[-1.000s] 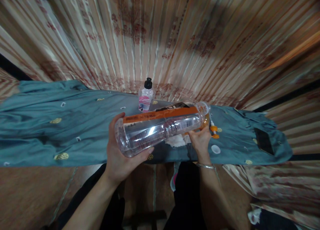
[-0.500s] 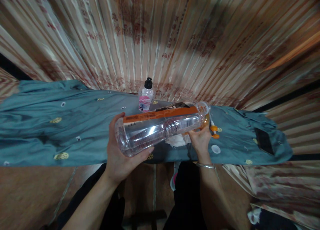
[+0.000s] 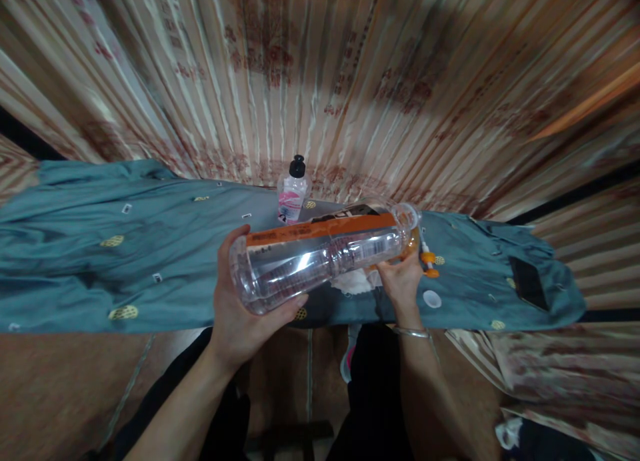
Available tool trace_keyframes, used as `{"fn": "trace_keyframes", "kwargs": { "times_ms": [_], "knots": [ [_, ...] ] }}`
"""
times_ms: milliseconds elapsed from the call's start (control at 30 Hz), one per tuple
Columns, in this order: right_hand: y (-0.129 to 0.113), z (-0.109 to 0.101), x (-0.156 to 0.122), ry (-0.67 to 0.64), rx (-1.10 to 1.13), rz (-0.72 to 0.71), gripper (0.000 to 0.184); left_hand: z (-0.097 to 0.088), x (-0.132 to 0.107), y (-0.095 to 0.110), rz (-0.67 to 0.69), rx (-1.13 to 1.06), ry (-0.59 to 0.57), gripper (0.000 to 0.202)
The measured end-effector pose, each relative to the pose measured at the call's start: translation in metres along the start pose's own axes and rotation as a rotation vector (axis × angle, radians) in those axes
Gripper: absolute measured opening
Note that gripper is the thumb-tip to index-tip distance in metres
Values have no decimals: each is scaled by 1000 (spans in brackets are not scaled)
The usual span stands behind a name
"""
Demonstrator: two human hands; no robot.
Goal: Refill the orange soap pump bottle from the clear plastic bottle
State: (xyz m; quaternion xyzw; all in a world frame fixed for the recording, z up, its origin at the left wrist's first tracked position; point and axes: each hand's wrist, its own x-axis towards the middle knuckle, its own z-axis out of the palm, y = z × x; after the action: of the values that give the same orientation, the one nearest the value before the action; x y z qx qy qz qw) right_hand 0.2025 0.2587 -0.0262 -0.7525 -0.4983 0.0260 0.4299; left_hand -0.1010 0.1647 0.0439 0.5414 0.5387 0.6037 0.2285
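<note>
A large clear plastic bottle (image 3: pixel 320 261) with an orange and black label lies nearly level in the air, its open neck to the right and slightly raised in view. My left hand (image 3: pixel 245 314) is wrapped round its base end. Below the bottle's neck, my right hand (image 3: pixel 403 277) is closed round an amber see-through bottle (image 3: pixel 411 242), mostly hidden by the fingers and the clear bottle. Whether liquid passes between the two cannot be made out. Just right of my right hand is an orange and white pump top (image 3: pixel 429 264).
A small bottle with a black cap and pink label (image 3: pixel 293 197) stands behind the large one. White tissue (image 3: pixel 355 282), a white round cap (image 3: pixel 432 299) and a dark phone (image 3: pixel 529 283) lie on the green patterned cloth (image 3: pixel 175 247). A pleated curtain (image 3: pixel 310 81) hangs behind.
</note>
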Motion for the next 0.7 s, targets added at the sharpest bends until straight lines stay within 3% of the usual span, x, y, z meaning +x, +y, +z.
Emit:
{"fn": "trace_keyframes", "kwargs": {
  "times_ms": [700],
  "knots": [
    [5,2,0,7,-18,-23,63,4,4,11,-17,-91,-13,95]
  ]
}}
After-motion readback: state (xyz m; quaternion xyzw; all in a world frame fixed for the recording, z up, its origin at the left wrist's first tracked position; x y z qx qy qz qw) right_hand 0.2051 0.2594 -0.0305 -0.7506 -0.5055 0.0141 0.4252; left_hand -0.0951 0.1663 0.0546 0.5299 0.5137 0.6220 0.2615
